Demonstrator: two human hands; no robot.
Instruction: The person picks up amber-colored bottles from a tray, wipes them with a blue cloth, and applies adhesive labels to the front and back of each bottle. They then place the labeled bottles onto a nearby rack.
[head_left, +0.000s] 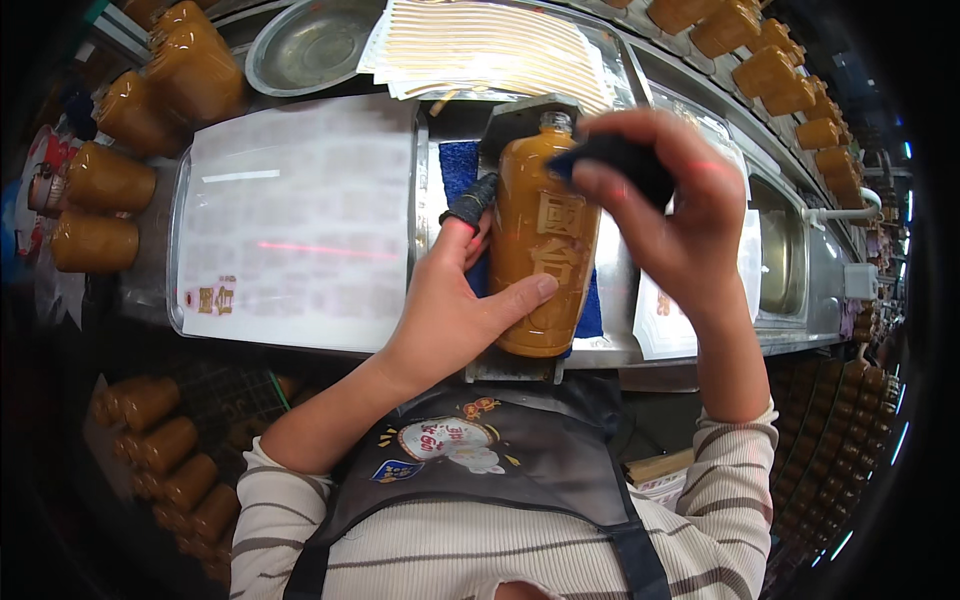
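Note:
A glossy amber-brown bottle point(522, 240) with raised pale characters and a clear threaded neck lies in front of me on a metal stand point(500, 125), neck pointing away. My left hand point(465, 280) is closed around its left side, thumb across the lower front. Black wrapping covers one of that hand's fingers. In my right hand point(690, 190) is a dark blue-black pad or sponge point(625, 168), pinched between thumb and fingers, its tip at the bottle's upper right shoulder. Blue cloth point(459, 170) shows under and beside the bottle.
To the left lies a tray with a white transfer sheet point(300, 220). Striped sheets point(490, 50) and a metal basin point(310, 45) stand behind. A white sheet stack point(665, 320) and a sink point(780, 250) are at right. Brown bottles point(95, 242) crowd both sides.

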